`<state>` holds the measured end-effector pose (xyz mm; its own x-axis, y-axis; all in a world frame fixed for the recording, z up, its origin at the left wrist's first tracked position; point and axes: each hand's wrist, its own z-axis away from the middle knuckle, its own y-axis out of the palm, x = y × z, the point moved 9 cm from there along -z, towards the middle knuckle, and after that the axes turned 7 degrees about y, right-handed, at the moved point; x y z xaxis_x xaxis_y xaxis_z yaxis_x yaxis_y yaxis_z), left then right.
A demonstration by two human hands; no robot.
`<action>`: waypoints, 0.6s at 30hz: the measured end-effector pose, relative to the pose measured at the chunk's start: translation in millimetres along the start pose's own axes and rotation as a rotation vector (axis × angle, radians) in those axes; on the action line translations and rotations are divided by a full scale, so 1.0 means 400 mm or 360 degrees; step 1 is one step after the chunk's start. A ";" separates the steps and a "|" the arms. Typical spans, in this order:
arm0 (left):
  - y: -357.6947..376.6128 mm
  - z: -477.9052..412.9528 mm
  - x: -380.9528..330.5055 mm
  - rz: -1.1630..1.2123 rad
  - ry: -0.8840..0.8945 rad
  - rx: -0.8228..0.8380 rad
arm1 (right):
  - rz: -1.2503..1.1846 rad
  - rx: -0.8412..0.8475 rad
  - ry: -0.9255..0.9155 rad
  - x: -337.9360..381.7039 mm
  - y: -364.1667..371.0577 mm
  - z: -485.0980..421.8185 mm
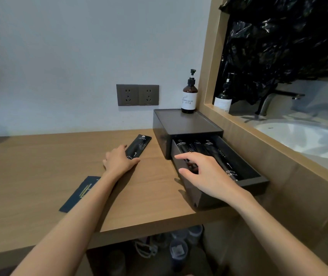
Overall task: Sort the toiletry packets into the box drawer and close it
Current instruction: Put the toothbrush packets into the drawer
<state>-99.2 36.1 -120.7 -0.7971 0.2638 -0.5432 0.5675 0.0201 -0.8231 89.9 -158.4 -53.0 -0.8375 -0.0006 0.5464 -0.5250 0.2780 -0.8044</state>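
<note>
Sachet of flat dark card is laid leftmost on the wooden counter, partly hidden by the left forearm. A long toothbrush packet is pressed at its near end by the left hand, fingers straight. The box is topped by a soap bottle. Its drawer is pulled out, and three packets are laid lengthwise inside. The right hand is held over them, fingers loosely spread.

head cam | I look forward and down from the person's head | near over the table, box drawer right of centre | single view
</note>
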 end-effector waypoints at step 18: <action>-0.145 0.093 -0.035 0.0629 0.0294 -0.0513 | -0.0225 -0.0123 -0.0017 0.011 -0.038 0.004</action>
<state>-128.6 -4.7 -71.5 -0.4769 0.4755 -0.7392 0.8745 0.1721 -0.4535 94.1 -164.4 -38.7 -0.7577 -0.0552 0.6503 -0.6251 0.3476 -0.6989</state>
